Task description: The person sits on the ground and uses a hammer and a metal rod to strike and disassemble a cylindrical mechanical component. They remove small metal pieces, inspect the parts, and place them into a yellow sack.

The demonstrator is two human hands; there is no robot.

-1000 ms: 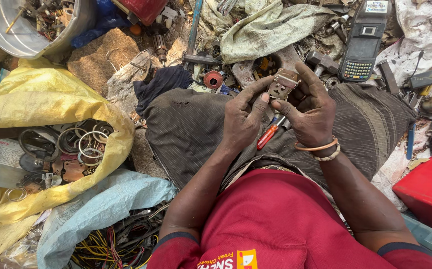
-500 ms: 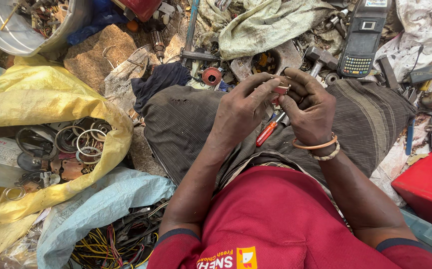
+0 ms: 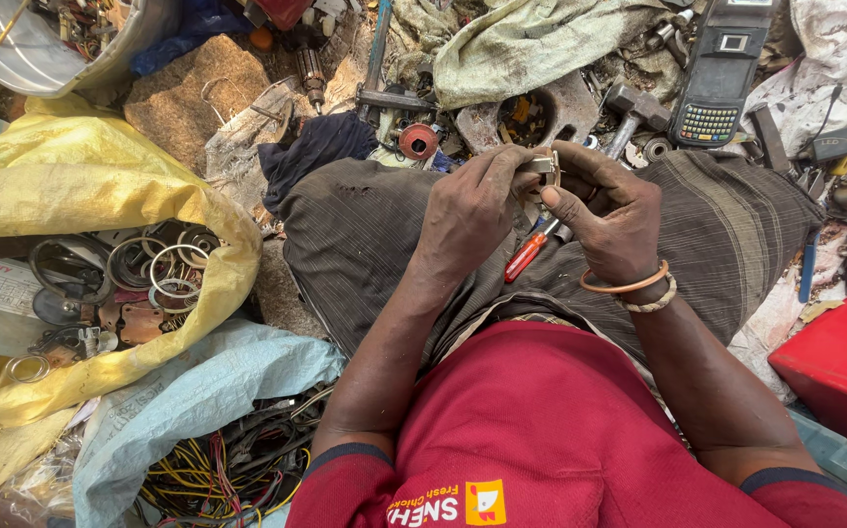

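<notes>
Dull grey metal part (image 3: pixel 543 166), glossy red plastic screwdriver handle (image 3: pixel 524 256), coarse striped cloth (image 3: pixel 365 230).

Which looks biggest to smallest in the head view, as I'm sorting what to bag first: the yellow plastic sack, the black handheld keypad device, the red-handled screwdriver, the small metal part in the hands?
1. Yellow plastic sack
2. Black handheld keypad device
3. Red-handled screwdriver, partly hidden, so unsure
4. Small metal part, held between both hands

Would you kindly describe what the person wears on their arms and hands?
Both arms are bare below short red sleeves edged with dark cuffs. The left hand wears nothing. The right hand has two bangles at its wrist, one orange, one pale and beaded. No gloves.
</notes>
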